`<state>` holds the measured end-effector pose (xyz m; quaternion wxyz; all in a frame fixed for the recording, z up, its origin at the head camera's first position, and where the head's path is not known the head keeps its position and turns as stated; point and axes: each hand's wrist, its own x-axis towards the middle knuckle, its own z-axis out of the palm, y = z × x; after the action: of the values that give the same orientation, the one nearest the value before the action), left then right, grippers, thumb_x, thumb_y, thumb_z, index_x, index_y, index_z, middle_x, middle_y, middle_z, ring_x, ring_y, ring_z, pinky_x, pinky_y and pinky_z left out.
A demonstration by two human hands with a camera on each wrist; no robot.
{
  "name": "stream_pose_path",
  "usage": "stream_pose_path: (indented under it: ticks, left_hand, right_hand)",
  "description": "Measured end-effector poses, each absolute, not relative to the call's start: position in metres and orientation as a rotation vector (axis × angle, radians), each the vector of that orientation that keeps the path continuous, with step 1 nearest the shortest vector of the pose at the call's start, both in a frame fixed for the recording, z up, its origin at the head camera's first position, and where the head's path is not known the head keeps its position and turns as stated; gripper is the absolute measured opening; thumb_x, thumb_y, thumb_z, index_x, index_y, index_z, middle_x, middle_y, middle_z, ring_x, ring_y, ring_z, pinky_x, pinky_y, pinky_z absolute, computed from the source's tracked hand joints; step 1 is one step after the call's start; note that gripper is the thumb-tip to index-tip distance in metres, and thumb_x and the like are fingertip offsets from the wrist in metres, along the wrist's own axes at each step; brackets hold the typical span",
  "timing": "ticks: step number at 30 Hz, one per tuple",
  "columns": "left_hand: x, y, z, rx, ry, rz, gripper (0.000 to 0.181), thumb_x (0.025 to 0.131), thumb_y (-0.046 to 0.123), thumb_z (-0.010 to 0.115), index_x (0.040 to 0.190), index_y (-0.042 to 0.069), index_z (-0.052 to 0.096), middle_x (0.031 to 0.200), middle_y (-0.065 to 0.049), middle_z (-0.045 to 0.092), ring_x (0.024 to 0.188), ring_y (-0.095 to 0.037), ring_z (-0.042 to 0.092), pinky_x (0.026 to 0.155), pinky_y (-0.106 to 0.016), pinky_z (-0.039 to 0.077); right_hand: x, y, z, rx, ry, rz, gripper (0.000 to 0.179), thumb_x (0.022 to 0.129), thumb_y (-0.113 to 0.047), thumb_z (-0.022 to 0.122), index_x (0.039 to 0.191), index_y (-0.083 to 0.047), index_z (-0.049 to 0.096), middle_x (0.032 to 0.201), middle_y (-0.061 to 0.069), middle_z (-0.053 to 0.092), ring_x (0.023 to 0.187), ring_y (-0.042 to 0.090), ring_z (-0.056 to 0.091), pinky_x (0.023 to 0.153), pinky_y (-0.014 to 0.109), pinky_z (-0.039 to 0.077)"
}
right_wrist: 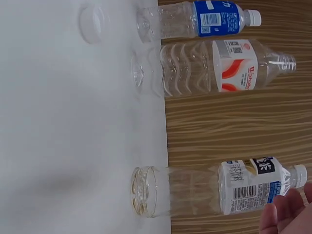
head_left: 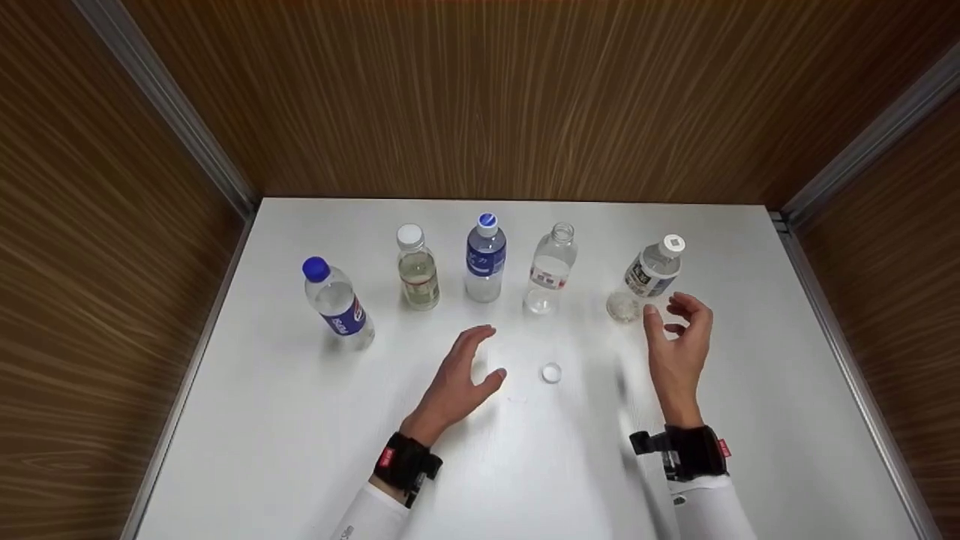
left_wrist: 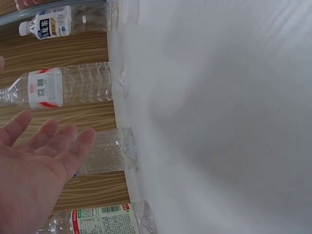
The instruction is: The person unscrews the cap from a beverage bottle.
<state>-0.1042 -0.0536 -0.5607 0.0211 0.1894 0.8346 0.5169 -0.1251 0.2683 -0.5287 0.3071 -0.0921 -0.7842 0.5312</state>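
My right hand (head_left: 679, 349) is just in front of the white-capped, white-labelled bottle (head_left: 651, 276) at the right. Its thumb and fingers are apart, holding nothing. In the right wrist view its fingertips (right_wrist: 287, 207) appear close by that bottle's neck. My left hand (head_left: 454, 382) hovers over the table's middle with fingers spread and nothing in its grasp. Between the hands lies a loose white cap (head_left: 551, 373). Behind it stands a capless clear bottle (head_left: 550, 274) with a red and white label. A blue-labelled bottle (head_left: 485, 259) with a cap is left of that one.
Farther left stand a white-capped bottle (head_left: 418, 274) with some green on its label and a blue-capped bottle (head_left: 337, 304). All the bottles are upright on the white table (head_left: 247, 420). Brown wood-grain panels (head_left: 480, 97) enclose its back and sides.
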Motion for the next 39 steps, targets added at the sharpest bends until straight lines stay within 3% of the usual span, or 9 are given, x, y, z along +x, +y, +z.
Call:
stream_pose_path:
  ticks: [3,8,12,15,23,30,39]
  left_hand:
    - [-0.104,-0.054,-0.562,0.574,2.587,1.601,0.063,0.096,0.024,0.071,0.150,0.006,0.045,0.154,-0.012,0.045,0.145,-0.026,0.042,0.118,-0.045,0.034]
    - [-0.105,-0.056,-0.562,0.561,2.583,1.592,0.063,0.096,0.024,0.071,0.150,0.006,0.045,0.155,-0.012,0.044,0.145,-0.027,0.042,0.118,-0.044,0.034]
    - [-0.105,-0.056,-0.562,0.563,2.589,1.586,0.063,0.096,0.024,0.070,0.150,0.005,0.044,0.154,-0.012,0.044,0.144,-0.027,0.043,0.118,-0.045,0.035]
    - [-0.105,-0.056,-0.563,0.573,2.599,1.578,0.064,0.096,0.024,0.070,0.151,0.005,0.044,0.154,-0.013,0.044,0.144,-0.027,0.043,0.118,-0.044,0.035]
    - [-0.106,-0.056,-0.564,0.575,2.610,1.586,0.064,0.095,0.021,0.071,0.150,0.004,0.044,0.154,-0.014,0.044,0.144,-0.027,0.043,0.118,-0.042,0.035]
    - [-0.106,-0.055,-0.564,0.552,2.584,1.590,0.064,0.096,0.023,0.071,0.151,0.005,0.043,0.155,-0.013,0.043,0.145,-0.027,0.042,0.118,-0.044,0.035]
    - [-0.108,-0.054,-0.564,0.531,2.573,1.575,0.065,0.096,0.025,0.070,0.151,0.006,0.043,0.155,-0.011,0.043,0.146,-0.025,0.041,0.119,-0.043,0.034]
  right_hand:
    - [-0.137,0.276,-0.529,-0.277,-2.114,1.396,0.063,0.092,-0.010,0.075,0.145,0.005,0.044,0.141,0.016,0.049,0.127,0.021,0.046,0.094,0.032,0.039]
    - [-0.155,0.284,-0.529,-0.262,-2.201,1.444,0.087,0.089,-0.015,0.080,0.158,0.000,0.029,0.157,0.017,0.037,0.145,0.027,0.036,0.108,0.046,0.037]
    - [-0.168,0.286,-0.530,-0.195,-2.238,1.502,0.096,0.089,-0.015,0.081,0.163,-0.004,0.020,0.159,0.019,0.034,0.146,0.030,0.035,0.115,0.053,0.033]
    - [-0.177,0.287,-0.529,-0.169,-2.259,1.509,0.101,0.088,-0.016,0.082,0.164,-0.007,0.017,0.158,0.018,0.034,0.145,0.031,0.036,0.118,0.049,0.031]
    - [-0.195,0.289,-0.530,-0.220,-2.292,1.410,0.100,0.089,-0.015,0.081,0.163,-0.001,0.016,0.160,0.025,0.029,0.148,0.036,0.031,0.123,0.043,0.022]
    - [-0.195,0.294,-0.533,-0.255,-2.300,1.391,0.083,0.091,-0.005,0.074,0.158,0.003,0.026,0.151,0.027,0.037,0.140,0.041,0.040,0.115,0.052,0.036]
    - [-0.177,0.293,-0.525,-0.247,-2.280,1.394,0.079,0.091,-0.005,0.073,0.156,0.003,0.030,0.148,0.023,0.041,0.131,0.034,0.047,0.108,0.052,0.041]
